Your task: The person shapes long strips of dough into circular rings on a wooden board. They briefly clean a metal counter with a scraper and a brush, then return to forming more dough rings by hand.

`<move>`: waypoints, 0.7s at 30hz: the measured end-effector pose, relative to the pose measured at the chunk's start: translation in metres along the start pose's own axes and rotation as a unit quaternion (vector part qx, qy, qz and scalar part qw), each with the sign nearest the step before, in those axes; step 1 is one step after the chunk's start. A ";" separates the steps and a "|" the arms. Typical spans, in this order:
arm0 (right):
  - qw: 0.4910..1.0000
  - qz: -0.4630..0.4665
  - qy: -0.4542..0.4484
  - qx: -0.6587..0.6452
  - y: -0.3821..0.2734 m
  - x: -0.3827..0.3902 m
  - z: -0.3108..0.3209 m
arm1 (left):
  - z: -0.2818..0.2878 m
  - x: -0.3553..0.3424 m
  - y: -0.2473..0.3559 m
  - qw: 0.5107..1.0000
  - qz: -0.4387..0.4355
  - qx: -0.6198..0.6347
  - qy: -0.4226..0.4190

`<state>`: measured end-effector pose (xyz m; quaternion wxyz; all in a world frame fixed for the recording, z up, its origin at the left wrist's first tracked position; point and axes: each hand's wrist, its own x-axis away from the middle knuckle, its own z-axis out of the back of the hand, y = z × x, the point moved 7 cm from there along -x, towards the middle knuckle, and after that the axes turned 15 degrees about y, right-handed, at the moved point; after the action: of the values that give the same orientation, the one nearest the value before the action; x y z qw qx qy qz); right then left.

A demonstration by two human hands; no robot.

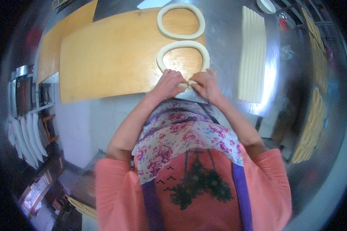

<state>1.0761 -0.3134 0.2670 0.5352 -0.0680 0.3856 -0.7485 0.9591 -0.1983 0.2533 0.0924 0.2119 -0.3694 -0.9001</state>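
Note:
Between my hands, at the near edge of a wooden board [108,57], lies a dough rope [181,45] curved into a ring. My left hand [169,83] is closed on its left end, and my right hand [206,84] pinches the right end close beside it. The two ends come together between my fingers, where the exact joint is partly hidden. Just beyond it rests a second dough ring [160,15], a complete loop on the board's far right part.
To the right, several long dough strips [252,54] lie side by side on the metal table [224,46]. A white bowl [266,6] stands at the back right. Farther right, racked boards carry ring-shaped dough pieces [314,123]. Another wooden board [50,54] is at the left.

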 end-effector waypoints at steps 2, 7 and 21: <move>1.000 -0.010 0.011 0.004 0.002 0.002 0.001 | -0.003 -0.003 -0.002 0.999 0.018 -0.015 -0.029; 0.998 -0.055 0.024 -0.011 0.014 0.005 0.001 | 0.001 -0.015 -0.016 0.971 0.194 0.129 -0.059; 0.997 -0.077 0.016 -0.002 0.025 0.005 -0.002 | 0.022 -0.011 -0.033 0.851 0.365 0.373 -0.055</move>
<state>1.0915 -0.3204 0.2480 0.4698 -0.0867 0.3887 -0.7878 0.9589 -0.1576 0.2481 0.3080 0.0299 -0.7324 -0.6064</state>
